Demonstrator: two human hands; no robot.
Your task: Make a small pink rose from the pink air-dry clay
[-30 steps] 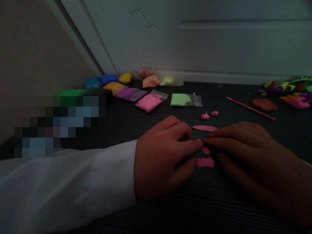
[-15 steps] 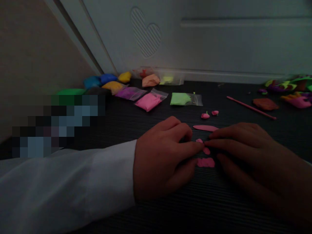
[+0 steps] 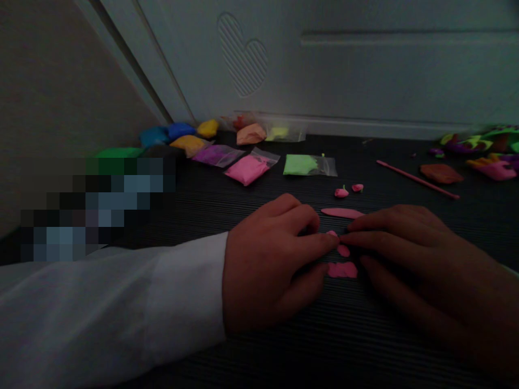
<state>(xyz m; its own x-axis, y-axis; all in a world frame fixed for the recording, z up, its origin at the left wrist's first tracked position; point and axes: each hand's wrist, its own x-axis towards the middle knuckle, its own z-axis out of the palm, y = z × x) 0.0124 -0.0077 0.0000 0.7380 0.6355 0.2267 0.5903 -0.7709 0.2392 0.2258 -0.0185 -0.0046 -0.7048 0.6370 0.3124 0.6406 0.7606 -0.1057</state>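
My left hand rests on the dark table with its index finger stretched out, the tip touching a small pink clay piece. Its thumb lies apart, by the left end of a flat, wavy pink clay strip. From the other side my right hand reaches in with fingers extended, its middle fingertip beside the same small piece. Another pink clay bit lies just below the fingertips. Above them is a long, tapered pink clay strip, its right end at my right index finger. Neither hand grips anything.
Two small pink clay rosebuds lie beyond the strips. A thin pink stick and a brown clay lump are to the right. Bags of coloured clay, including a green one and a pink one, line the back left.
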